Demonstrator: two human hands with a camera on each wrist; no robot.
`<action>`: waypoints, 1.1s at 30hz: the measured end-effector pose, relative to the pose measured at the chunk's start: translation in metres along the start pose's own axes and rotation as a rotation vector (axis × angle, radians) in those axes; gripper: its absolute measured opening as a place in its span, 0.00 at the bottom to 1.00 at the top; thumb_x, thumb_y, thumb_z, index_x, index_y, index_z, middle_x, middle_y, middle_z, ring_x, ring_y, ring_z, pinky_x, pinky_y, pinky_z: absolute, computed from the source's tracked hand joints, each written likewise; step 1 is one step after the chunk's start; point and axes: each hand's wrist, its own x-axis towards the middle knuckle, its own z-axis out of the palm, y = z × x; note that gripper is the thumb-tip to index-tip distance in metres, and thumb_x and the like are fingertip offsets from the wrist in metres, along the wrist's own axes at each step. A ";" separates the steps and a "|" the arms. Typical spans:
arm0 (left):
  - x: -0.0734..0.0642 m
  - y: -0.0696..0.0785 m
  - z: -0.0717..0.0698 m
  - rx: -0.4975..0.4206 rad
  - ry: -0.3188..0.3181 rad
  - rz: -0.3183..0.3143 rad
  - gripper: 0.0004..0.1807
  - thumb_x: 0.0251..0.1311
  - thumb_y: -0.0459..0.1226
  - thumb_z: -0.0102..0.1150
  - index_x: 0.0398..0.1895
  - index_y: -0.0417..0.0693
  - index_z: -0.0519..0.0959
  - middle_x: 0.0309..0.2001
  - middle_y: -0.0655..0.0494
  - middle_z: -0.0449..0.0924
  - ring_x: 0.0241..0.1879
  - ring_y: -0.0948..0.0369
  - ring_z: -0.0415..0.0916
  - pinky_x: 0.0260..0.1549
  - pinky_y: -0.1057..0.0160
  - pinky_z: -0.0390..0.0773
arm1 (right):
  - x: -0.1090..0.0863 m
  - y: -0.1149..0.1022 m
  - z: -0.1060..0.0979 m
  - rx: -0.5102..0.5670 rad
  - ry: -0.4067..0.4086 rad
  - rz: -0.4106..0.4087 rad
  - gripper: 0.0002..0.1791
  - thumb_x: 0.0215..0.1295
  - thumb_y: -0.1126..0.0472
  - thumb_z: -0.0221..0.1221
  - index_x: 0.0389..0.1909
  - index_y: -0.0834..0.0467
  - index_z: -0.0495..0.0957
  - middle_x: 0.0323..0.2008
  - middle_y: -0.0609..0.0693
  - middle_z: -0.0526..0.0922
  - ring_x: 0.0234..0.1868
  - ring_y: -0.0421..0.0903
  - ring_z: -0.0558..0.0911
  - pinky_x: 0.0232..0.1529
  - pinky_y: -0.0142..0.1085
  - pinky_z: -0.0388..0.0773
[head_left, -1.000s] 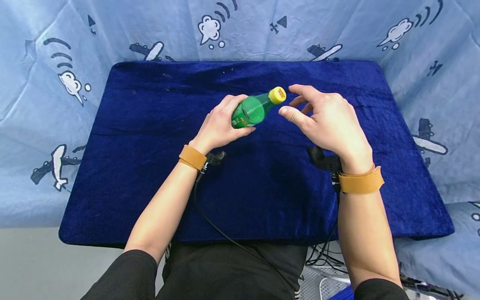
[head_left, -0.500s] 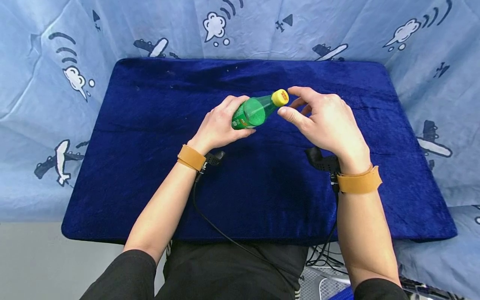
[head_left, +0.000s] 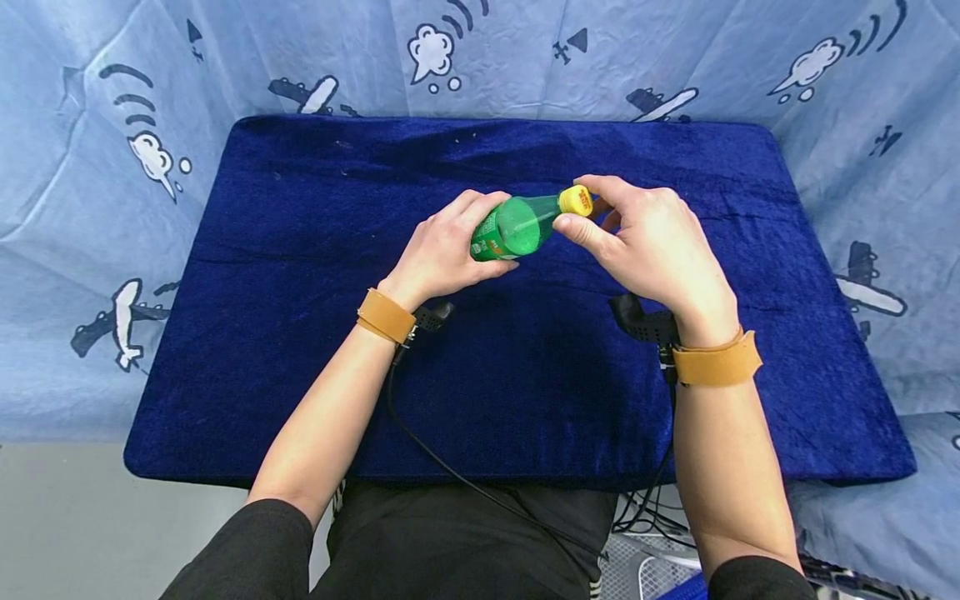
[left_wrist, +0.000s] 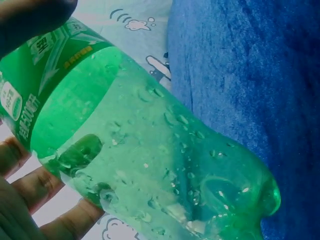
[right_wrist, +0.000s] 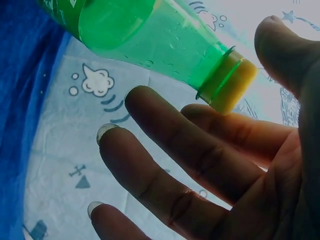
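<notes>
My left hand (head_left: 442,250) grips a clear green plastic soda bottle (head_left: 521,225) round its labelled body. The bottle is held tilted above the table, its neck towards the right. Liquid shows inside, and droplets cling to the wall in the left wrist view, where the bottle's shoulder (left_wrist: 150,135) fills the middle. A yellow cap (head_left: 576,201) sits on the neck. Around that cap my right hand (head_left: 652,237) is spread, index finger at its far side and thumb at its near side. In the right wrist view the thumb (right_wrist: 285,47) stands apart from the cap.
A dark blue velvet cloth covers the table (head_left: 337,367). Behind it hangs a light blue curtain (head_left: 510,58) printed with planes and clouds. A black cable (head_left: 442,467) runs from the left wrist camera over the front edge.
The bottle has tipped further over and moved slightly right, bringing its cap between the right thumb and index finger. My right hand has stayed almost where it was.
</notes>
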 end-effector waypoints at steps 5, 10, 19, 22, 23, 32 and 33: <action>0.000 0.001 -0.001 0.025 0.007 0.022 0.41 0.52 0.54 0.78 0.69 0.55 0.73 0.55 0.52 0.77 0.50 0.54 0.79 0.49 0.50 0.81 | 0.000 -0.003 0.001 0.017 0.046 -0.045 0.22 0.73 0.50 0.63 0.57 0.63 0.83 0.28 0.56 0.81 0.27 0.49 0.76 0.30 0.34 0.69; 0.000 0.002 -0.002 0.060 0.024 0.030 0.43 0.52 0.55 0.77 0.70 0.52 0.73 0.56 0.50 0.76 0.53 0.53 0.77 0.50 0.50 0.81 | 0.001 -0.004 0.004 0.043 0.097 -0.076 0.16 0.74 0.55 0.63 0.50 0.65 0.84 0.25 0.54 0.79 0.24 0.46 0.72 0.27 0.27 0.64; 0.001 0.000 -0.003 0.034 0.064 0.026 0.37 0.51 0.52 0.78 0.60 0.44 0.75 0.57 0.48 0.72 0.56 0.52 0.74 0.53 0.52 0.81 | 0.002 -0.004 0.005 0.035 0.115 -0.065 0.16 0.74 0.57 0.63 0.51 0.66 0.84 0.26 0.56 0.82 0.26 0.46 0.75 0.29 0.26 0.64; 0.001 0.000 -0.003 0.003 0.037 0.027 0.37 0.53 0.50 0.77 0.61 0.42 0.73 0.59 0.47 0.74 0.56 0.52 0.75 0.56 0.53 0.79 | 0.002 -0.004 0.006 0.038 0.108 -0.063 0.16 0.73 0.57 0.63 0.51 0.66 0.84 0.26 0.56 0.81 0.26 0.46 0.74 0.29 0.26 0.64; 0.001 0.000 -0.003 -0.007 0.024 0.029 0.37 0.53 0.49 0.77 0.62 0.41 0.72 0.60 0.47 0.75 0.55 0.52 0.76 0.56 0.53 0.79 | 0.001 -0.004 0.006 0.039 0.106 -0.062 0.15 0.73 0.57 0.63 0.50 0.66 0.84 0.26 0.55 0.81 0.25 0.46 0.74 0.28 0.26 0.64; 0.000 -0.001 -0.003 0.024 0.004 0.081 0.37 0.56 0.48 0.74 0.64 0.40 0.71 0.58 0.46 0.77 0.55 0.51 0.76 0.57 0.53 0.77 | 0.002 -0.006 0.006 0.036 0.113 -0.051 0.14 0.75 0.53 0.62 0.45 0.61 0.86 0.22 0.52 0.78 0.22 0.45 0.71 0.25 0.28 0.62; 0.000 -0.001 -0.003 0.043 0.016 0.085 0.37 0.56 0.49 0.74 0.63 0.40 0.72 0.57 0.46 0.78 0.54 0.50 0.77 0.56 0.52 0.77 | 0.002 -0.007 0.006 0.041 0.110 -0.042 0.14 0.75 0.53 0.61 0.45 0.61 0.86 0.23 0.51 0.79 0.23 0.44 0.71 0.25 0.28 0.62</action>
